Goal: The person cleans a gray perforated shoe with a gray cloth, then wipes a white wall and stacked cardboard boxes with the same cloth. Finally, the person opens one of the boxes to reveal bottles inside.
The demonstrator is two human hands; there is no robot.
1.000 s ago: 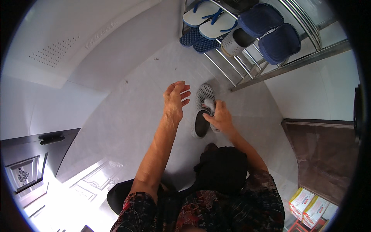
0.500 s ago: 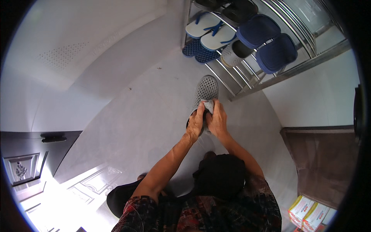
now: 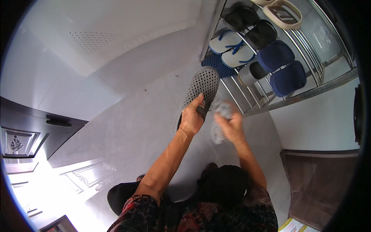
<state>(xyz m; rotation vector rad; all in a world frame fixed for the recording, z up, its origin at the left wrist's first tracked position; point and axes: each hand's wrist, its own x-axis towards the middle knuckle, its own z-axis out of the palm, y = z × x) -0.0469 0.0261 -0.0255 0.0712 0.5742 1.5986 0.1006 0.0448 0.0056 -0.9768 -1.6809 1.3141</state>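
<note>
Open floor (image 3: 143,123) to the left, shoe rack (image 3: 309,92) edge near the toe
Gripping gray clog (image 3: 206,83) near its opening in left hand (image 3: 192,119), pointed away and slightly right, pierced with round holes, dark inside; clutching, apparently, a crumpled gray cloth (image 3: 221,109), too blurred for certainty, in right hand (image 3: 233,127) just beside

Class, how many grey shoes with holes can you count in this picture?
2: one grey shoe in the left hand, and another grey shoe on the metal rack, beside the dark blue footwear. More may be hidden there.
</note>
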